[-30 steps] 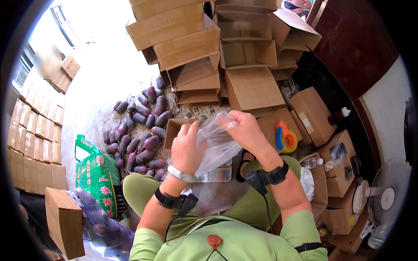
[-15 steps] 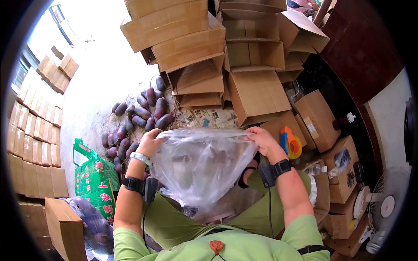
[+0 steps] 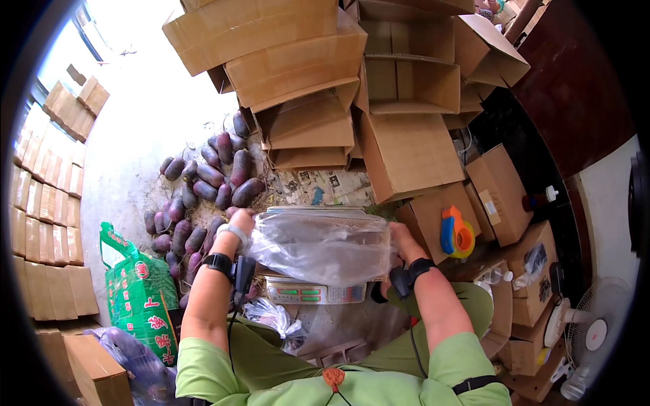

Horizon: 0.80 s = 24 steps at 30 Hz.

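Note:
A clear plastic bag point(image 3: 315, 254) is spread over what looks like an open cardboard box, whose brown side shows dimly through the film. Both sit on a digital scale with a grey front panel point(image 3: 315, 292) and lit displays. My left hand point(image 3: 240, 224) is closed on the bag's left edge, and my right hand point(image 3: 404, 241) grips its right edge, with the fingers partly hidden by the film and the box. To the left of my left hand lies a pile of dark purple radishes point(image 3: 210, 175) on the floor.
Empty cardboard boxes point(image 3: 413, 152) are stacked ahead. On a box to the right rests an orange and blue tape dispenser point(image 3: 458, 233), with a white fan point(image 3: 596, 331) farther right. A green printed bag point(image 3: 139, 287) stands left, and a crumpled plastic bag point(image 3: 274, 318) lies before the scale.
Both hands have lowered the plastic bag from a raised, stretched position onto the box on the scale. The scale's display panel, hidden before, now shows.

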Each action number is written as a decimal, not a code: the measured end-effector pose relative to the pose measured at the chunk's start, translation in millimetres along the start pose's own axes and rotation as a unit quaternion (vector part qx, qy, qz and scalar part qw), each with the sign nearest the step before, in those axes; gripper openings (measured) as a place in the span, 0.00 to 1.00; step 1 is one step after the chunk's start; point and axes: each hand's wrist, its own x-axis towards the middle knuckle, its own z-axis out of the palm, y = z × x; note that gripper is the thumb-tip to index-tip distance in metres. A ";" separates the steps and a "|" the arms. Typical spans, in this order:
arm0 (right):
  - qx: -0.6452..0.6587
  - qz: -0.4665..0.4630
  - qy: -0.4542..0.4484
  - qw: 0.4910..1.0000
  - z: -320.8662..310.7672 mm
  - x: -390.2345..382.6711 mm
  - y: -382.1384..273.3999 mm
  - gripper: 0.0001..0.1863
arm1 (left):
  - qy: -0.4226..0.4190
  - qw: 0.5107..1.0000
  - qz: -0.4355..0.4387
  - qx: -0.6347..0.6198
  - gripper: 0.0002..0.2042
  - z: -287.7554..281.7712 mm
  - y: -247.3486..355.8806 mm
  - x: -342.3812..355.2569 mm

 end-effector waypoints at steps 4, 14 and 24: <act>-0.257 -0.099 0.047 0.960 14.7 -16.9 18.2 0.13 | -0.012 1.000 0.004 -0.029 0.14 26.2 -20.0 -41.7; -0.385 -0.302 0.062 0.870 32.9 -185.2 -164.0 0.33 | 0.206 0.962 0.169 -0.068 0.30 -88.6 154.0 -126.6; -0.485 -0.387 0.191 0.761 65.2 -241.1 -115.1 0.09 | 0.245 0.935 0.106 0.234 0.06 -29.9 204.2 -193.8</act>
